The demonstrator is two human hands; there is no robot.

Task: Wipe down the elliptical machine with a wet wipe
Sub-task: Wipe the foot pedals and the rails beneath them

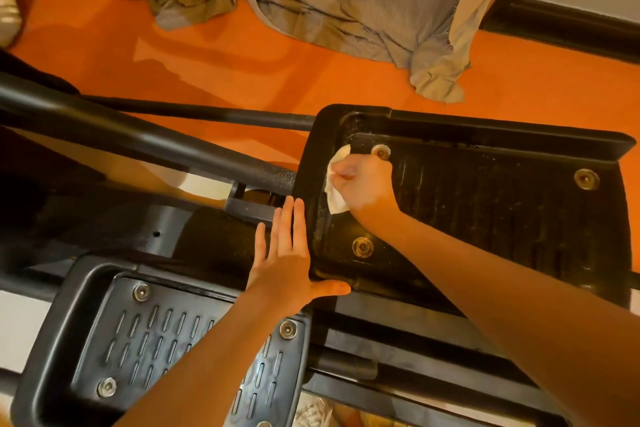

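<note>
Fingers of the right hand [362, 185] curl over a wet wipe [335, 199], mostly hiding it; left hand [287, 256] flat.

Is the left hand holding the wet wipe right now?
No, the right hand grips the wet wipe on the upper pedal; the left hand rests flat against its edge.

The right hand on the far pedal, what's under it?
A white wet wipe is bunched under the right hand, pressed onto the far pedal. Only its left edge shows; the rest, and the pedal surface beneath, are covered.
</note>
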